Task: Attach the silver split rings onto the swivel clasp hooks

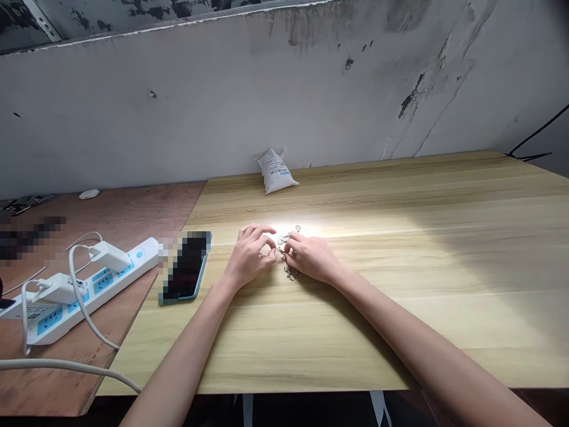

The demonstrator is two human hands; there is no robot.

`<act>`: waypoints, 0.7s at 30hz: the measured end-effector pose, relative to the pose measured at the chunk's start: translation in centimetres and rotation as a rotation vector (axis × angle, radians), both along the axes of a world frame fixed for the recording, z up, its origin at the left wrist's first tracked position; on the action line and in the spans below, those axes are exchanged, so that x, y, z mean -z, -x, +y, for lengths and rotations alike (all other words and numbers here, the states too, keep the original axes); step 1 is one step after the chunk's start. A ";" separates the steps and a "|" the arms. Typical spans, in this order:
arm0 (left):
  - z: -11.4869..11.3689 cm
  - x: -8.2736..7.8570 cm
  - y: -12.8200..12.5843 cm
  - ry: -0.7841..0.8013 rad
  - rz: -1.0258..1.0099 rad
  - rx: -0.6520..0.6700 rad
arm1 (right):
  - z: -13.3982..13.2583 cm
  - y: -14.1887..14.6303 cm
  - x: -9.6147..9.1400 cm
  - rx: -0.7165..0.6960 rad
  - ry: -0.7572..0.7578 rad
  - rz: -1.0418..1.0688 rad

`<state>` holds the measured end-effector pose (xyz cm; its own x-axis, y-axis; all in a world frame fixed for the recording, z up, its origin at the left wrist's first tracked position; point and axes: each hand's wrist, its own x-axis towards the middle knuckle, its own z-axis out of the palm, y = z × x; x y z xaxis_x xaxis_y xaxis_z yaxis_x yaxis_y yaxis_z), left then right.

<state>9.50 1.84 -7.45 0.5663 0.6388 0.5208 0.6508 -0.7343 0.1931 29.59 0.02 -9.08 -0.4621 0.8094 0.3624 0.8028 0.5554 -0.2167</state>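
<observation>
Small silvery metal pieces that look like key rings and clasps (292, 273) lie in a loose group on the wooden tabletop, around and under my right hand (310, 256). Its fingers are pinched together at a small metal piece (280, 251) in the gap between the hands. My left hand (249, 256) is just to the left, thumb and forefinger curled into a closed loop. A bit of metal shows by its fingers, too small to make out. More metal pieces (283, 238) lie just beyond the right fingertips.
A white printed packet (276, 172) rests near the wall. To the left are a phone (192, 267) and a white power strip (100, 284) with plugged-in chargers. A grey cable (71, 366) crosses the front left corner over the lower reddish board (133, 204).
</observation>
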 end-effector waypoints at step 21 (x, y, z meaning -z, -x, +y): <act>0.2 -0.2 0.8 0.077 0.128 0.001 | -1.9 0.8 -1.5 -0.234 -0.442 0.057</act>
